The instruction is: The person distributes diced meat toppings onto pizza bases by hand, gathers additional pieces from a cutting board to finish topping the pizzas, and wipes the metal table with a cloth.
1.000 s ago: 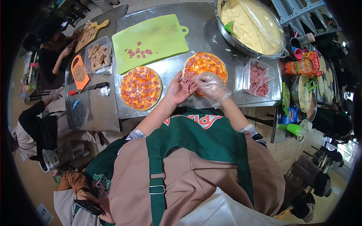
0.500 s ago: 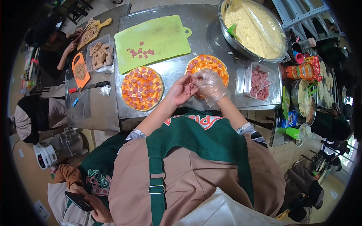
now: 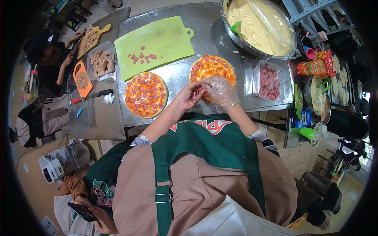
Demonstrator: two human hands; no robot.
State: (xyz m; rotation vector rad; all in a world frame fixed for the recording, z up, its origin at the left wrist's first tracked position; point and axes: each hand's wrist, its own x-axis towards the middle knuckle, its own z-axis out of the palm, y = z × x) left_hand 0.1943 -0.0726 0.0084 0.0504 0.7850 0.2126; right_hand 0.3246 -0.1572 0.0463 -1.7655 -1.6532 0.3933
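Observation:
My left hand [image 3: 188, 96], bare, is curled palm up at the near edge of a pizza [image 3: 213, 67] with sauce, cheese and a few ham pieces. Small pink ham pieces seem to lie in its fingers, mostly hidden. In a clear plastic glove, my right hand [image 3: 221, 93] has its fingertips pinched together against my left fingers, over the same pizza. Whatever the pinch holds is hidden. To the left lies a second pizza [image 3: 145, 94], covered with ham squares. A clear tub of ham pieces [image 3: 270, 83] stands right of my right hand.
A green cutting board [image 3: 157, 41] with ham squares lies behind the pizzas. At back right stands a big bowl of batter-like mix [image 3: 260, 27]. A knife [image 3: 92, 96], an orange board [image 3: 82, 80] and a sausage tub [image 3: 101, 63] are at left. A person [image 3: 84, 208] with a phone sits nearby.
My left fingers have curled in more, so the ham pieces in the palm show less. My gloved right hand stays pinched beside them. The whole view has shifted slightly.

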